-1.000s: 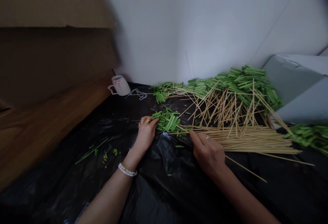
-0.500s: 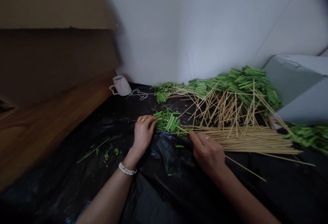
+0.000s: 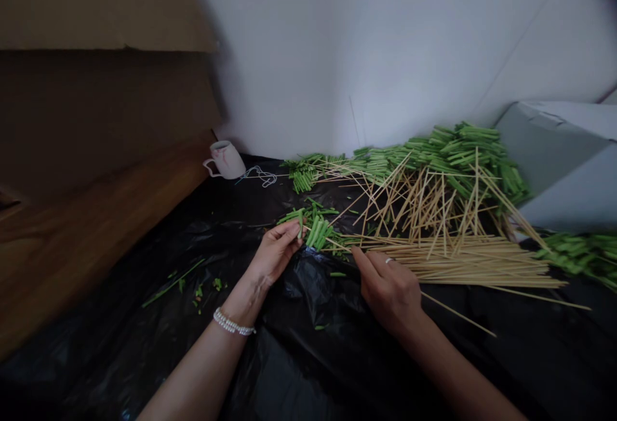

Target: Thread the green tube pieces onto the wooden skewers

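Note:
My right hand (image 3: 389, 283) is closed round a thin wooden skewer (image 3: 338, 245) that points up to the left. Several short cut green stems (image 3: 318, 233) sit side by side along the skewer. At its left end my left hand (image 3: 277, 247) pinches one more green stem piece (image 3: 301, 223) between thumb and fingers, at or close to the tip; whether the tip has gone through it I cannot tell. Loose stem pieces (image 3: 315, 205) lie just behind. Beside my right hand lies a thick bundle of bare skewers (image 3: 486, 265).
Threaded skewers with green stems (image 3: 434, 151) are piled along the white wall. A white mug (image 3: 227, 160) and a tangled string (image 3: 263, 177) stand at the back left. Cardboard (image 3: 106, 93) rises at left, a pale box (image 3: 563, 157) at right. Black plastic sheeting (image 3: 299, 357) covers the surface.
My left hand has come away from the loose stems with one piece and turned, bringing it to the skewer's left end. My right hand has barely moved.

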`<state>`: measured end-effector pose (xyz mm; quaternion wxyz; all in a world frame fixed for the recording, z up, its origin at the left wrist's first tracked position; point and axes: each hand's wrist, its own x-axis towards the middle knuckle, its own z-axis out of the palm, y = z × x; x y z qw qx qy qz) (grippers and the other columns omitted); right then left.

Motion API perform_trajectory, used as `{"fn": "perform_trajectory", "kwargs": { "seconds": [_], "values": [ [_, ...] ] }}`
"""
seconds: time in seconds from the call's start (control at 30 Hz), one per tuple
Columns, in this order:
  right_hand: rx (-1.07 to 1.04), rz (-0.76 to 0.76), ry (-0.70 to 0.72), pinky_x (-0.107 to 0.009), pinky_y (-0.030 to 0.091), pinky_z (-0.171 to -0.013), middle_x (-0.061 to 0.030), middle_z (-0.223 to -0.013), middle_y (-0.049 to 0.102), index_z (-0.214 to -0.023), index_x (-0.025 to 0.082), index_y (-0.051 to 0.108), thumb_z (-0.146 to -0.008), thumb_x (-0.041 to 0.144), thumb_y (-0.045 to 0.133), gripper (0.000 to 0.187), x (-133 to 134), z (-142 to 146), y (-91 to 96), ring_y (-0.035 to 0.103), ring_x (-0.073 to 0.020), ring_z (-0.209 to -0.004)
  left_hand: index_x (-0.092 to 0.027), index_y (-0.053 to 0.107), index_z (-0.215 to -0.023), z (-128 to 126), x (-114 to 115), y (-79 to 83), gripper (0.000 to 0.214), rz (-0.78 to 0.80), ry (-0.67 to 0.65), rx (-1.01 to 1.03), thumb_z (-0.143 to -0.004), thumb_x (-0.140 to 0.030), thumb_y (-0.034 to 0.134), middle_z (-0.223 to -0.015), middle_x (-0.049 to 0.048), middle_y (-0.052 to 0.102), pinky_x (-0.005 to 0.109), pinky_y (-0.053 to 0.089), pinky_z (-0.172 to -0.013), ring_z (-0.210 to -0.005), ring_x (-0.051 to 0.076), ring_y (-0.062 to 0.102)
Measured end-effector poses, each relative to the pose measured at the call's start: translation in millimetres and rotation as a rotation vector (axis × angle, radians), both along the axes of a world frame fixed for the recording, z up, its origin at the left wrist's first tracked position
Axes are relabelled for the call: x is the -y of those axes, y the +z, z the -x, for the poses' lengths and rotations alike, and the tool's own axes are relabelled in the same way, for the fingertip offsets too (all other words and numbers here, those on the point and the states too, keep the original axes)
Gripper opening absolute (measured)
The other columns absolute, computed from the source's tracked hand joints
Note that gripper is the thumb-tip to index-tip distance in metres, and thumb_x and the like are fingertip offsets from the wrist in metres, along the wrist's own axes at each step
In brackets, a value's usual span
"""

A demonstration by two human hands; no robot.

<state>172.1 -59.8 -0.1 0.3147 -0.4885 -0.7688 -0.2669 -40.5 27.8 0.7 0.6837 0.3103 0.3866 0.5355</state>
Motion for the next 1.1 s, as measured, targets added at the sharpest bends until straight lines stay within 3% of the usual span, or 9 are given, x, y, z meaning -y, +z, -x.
{"fn": "perform_trajectory", "kwargs": {
  "seconds": [1.1],
  "values": [
    [0.017, 0.024, -0.029, -0.028, 0.031, -0.059, -0.0010, -0.072, 0.063, -0.107, 0.013, 0.066, -0.087, 0.006, 0.046, 0.029, 0.7, 0.6, -1.5, 0.049, -0.0122, -0.063, -0.014, 0.075, -0.079, 1.0, 0.6, 0.0, 0.023, 0.019, 0.023, 0.036, -0.059, -0.018, 0.086, -0.071, 0.0022, 0.068, 0.019, 0.047, -0.060, -0.067, 0.009, 0.060]
  ]
}}
